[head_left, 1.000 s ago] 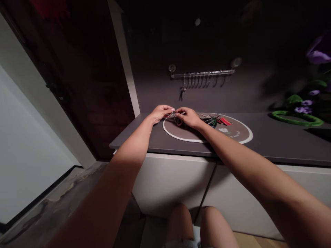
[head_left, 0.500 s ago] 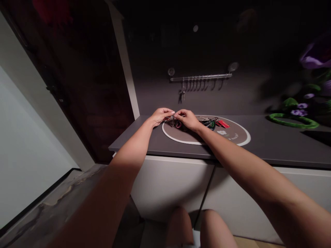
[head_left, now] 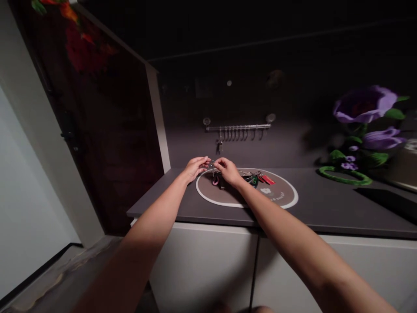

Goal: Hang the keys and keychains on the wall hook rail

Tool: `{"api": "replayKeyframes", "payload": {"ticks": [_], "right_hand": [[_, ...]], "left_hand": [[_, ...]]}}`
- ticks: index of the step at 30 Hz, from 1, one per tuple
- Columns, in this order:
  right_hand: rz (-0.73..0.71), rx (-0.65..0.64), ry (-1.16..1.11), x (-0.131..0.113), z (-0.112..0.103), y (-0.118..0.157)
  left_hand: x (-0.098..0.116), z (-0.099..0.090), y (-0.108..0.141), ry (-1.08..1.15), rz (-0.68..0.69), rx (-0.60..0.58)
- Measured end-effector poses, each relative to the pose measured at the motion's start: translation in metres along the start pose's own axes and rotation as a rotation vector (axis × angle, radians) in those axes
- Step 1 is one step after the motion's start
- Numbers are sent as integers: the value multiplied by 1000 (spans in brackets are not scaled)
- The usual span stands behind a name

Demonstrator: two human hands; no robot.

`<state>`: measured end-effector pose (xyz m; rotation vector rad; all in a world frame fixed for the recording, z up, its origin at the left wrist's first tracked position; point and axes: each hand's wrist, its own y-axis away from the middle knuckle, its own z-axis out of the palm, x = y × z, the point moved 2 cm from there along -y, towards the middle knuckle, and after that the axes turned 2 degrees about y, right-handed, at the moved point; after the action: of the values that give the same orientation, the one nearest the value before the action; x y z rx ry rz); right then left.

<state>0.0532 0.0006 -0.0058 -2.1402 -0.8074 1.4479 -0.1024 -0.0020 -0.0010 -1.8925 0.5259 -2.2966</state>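
Observation:
Over the left part of an oval brown mat (head_left: 208,196) with a white border, my two hands are close together. My right hand (head_left: 230,172) pinches a small metal key ring (head_left: 212,164), with thin metal, probably keys, hanging below it. Just left of the ring is my left hand (head_left: 196,168), its fingers loosely spread and apparently free of it. On the mat under and beside my right hand lie a pink loop (head_left: 215,180), a dark item with green marks (head_left: 254,181) and a red tag (head_left: 268,179). My right hand and forearm hide part of this pile.
A clear hook rail (head_left: 239,127) is fixed to the dark wall, with keys (head_left: 220,144) on a left hook. Purple artificial flowers (head_left: 365,104) with a green ring base (head_left: 345,178) stand at right. The grey counter (head_left: 312,208) tops white cabinets; a dark door (head_left: 120,143) is at left.
The view has tilted up, so the counter and rail appear lower. My left fingers have come off the ring and spread, while my right hand keeps its pinch.

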Motion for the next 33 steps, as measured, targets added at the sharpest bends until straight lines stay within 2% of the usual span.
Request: {"api": "replayKeyframes", "payload": {"ticks": [8,11,14,18,21,28,33], "right_hand": [[142,177,-162,0,-13,-11],[208,227,-275,-5,-19,-21],[259,273,-381,-12,-27,-33],[320,341,-481,-17,-36,-51],[352,386,-527,-17,-38,-65],[410,469,-595,-6,-35,-91],[445,515,-643,-2,-29,-102]], "left_hand": [[16,24,-22,-48,30,252],[13,35,-26,-129,70,366],[3,39,-27,-335,158,406],[-8,34,-22,-840,395,351],[-13,30,-20,-1067,457,282],[-17,32,-21,-1210,423,137],[-15,31,-20,-1243,415,133]]}}
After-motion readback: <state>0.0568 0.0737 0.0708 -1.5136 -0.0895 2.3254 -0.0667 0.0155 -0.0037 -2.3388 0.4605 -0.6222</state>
